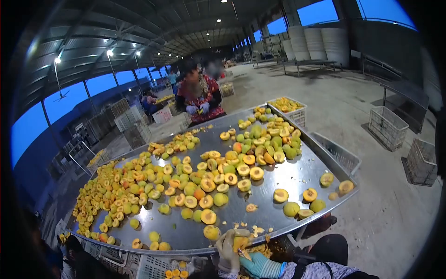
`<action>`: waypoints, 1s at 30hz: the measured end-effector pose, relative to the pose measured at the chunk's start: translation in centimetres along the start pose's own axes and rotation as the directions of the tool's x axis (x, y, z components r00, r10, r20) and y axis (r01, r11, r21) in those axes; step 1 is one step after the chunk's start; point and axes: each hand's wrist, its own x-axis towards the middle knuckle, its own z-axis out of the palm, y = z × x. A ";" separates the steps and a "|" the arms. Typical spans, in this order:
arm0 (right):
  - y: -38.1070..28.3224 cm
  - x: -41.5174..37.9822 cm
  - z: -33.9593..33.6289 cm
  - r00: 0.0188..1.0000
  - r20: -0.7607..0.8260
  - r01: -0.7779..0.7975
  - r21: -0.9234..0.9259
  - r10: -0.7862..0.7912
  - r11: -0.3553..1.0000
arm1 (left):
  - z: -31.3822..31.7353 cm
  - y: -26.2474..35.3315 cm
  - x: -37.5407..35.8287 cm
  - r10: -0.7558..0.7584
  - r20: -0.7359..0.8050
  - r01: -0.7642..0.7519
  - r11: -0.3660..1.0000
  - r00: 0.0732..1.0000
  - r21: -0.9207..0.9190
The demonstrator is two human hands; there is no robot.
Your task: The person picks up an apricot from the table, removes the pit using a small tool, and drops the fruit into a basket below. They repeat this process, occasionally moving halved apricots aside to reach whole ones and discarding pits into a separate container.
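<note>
At the table's near edge, my left hand (227, 249), in a pale glove, has its fingers wrapped round a yellow fruit half (240, 242). Against it on the right is my right hand (261, 266) in a teal striped glove, closed on a small tool (244, 254) whose tip touches the fruit; only a little of the tool shows. Small pale pieces (257, 229) lie on the metal just beyond my hands. Many halved and whole yellow-green fruits (207, 215) are spread over the metal table (186, 237), heaped thickest at the left.
Across the table a person (200, 93) in a red patterned top holds something in gloved hands. A crate of fruit (297, 114) adjoins the far right corner. Crates (155, 266) stand under the near edge, with another person (76, 260) at lower left. Empty crates (388, 128) sit right.
</note>
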 end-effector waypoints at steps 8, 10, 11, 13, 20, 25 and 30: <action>1.5 1.9 -1.2 0.980 0.182 -0.115 0.151 0.086 0.982 | -0.6 2.4 -0.1 -0.039 0.273 0.166 0.874 0.961 -0.458; 0.2 1.0 -3.0 0.916 0.314 -0.289 0.084 0.250 0.954 | -0.8 2.1 -0.2 -0.088 0.292 0.211 0.882 0.952 -0.422; -1.6 1.0 -3.9 0.815 0.417 -0.442 -0.003 0.403 0.897 | -0.8 2.6 0.0 -0.070 0.307 0.182 0.917 0.949 -0.355; -0.7 1.0 -3.7 0.919 0.300 -0.217 -0.162 0.257 0.963 | -0.4 3.6 -0.4 0.125 0.262 -0.096 0.988 0.957 -0.120; -0.9 1.8 -3.2 0.803 0.395 -0.432 -0.128 0.445 0.893 | 0.1 3.0 -0.6 -0.184 0.372 0.331 0.862 0.910 -0.383; 0.9 -1.3 -4.2 0.901 0.363 0.405 -0.514 -0.236 0.756 | 0.0 -0.4 0.1 -0.220 0.058 0.209 0.762 0.974 -0.613; 1.1 -0.2 -6.9 0.903 0.142 -0.055 -0.899 0.406 0.435 | -3.0 4.5 1.7 -0.354 0.200 0.366 0.503 0.914 -0.783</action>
